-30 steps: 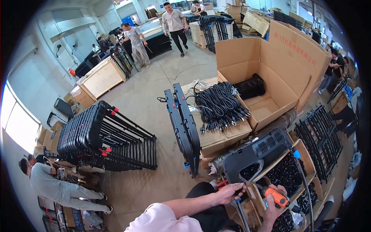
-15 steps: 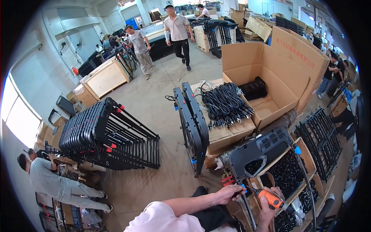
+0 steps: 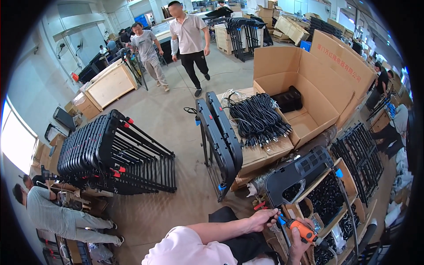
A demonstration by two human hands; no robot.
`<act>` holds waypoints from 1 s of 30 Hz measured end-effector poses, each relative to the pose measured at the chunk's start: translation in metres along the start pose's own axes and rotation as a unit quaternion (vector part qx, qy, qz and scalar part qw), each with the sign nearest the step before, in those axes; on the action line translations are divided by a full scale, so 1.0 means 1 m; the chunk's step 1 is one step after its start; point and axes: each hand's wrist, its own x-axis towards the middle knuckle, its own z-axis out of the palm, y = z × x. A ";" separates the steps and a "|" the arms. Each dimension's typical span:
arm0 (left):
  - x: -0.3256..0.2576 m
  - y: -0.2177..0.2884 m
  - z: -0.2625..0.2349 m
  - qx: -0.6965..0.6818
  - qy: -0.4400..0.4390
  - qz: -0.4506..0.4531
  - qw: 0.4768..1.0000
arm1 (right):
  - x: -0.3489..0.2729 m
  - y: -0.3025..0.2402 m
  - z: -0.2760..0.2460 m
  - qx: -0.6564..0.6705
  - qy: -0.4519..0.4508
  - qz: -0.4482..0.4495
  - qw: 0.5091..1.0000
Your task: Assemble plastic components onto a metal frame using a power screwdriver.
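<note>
An orange power screwdriver (image 3: 303,231) with a black nose sits in my right hand (image 3: 299,244), its fingers wrapped round the body. The tip points up and left toward my left hand (image 3: 262,220). That hand is closed in a pinch beside a blue piece (image 3: 282,220) on a black frame leg; what lies between the fingertips is too small to make out. The leg belongs to a black frame with a wide vented panel (image 3: 297,173), which lies over the parts bins. A second blue piece (image 3: 338,172) marks its other leg.
Small black parts (image 3: 326,194) fill wooden bins under the frame. Bundled black cables (image 3: 257,115) lie on cardboard beside a big open carton (image 3: 319,115). Two upright black frames (image 3: 221,141) stand ahead, and a row of stacked frames (image 3: 95,143) is at left. Two people (image 3: 189,42) walk on the floor beyond.
The screwdriver in my right hand has come closer to my left fingertips at the blue piece. Two people have walked nearer. The whole view has shifted slightly.
</note>
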 end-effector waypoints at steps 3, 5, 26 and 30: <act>0.004 0.000 0.005 -0.004 0.010 -0.017 1.000 | -0.003 0.001 0.002 -0.009 0.010 -0.005 1.000; 0.010 -0.003 -0.001 -0.003 0.006 -0.028 1.000 | -0.006 0.003 0.001 -0.026 0.000 -0.024 0.999; -0.012 -0.006 -0.009 -0.022 0.029 -0.112 0.993 | -0.027 0.002 0.002 -0.055 0.020 0.053 0.997; -0.015 -0.007 -0.002 -0.031 0.013 -0.101 0.994 | -0.025 -0.001 0.003 -0.072 -0.001 0.039 0.997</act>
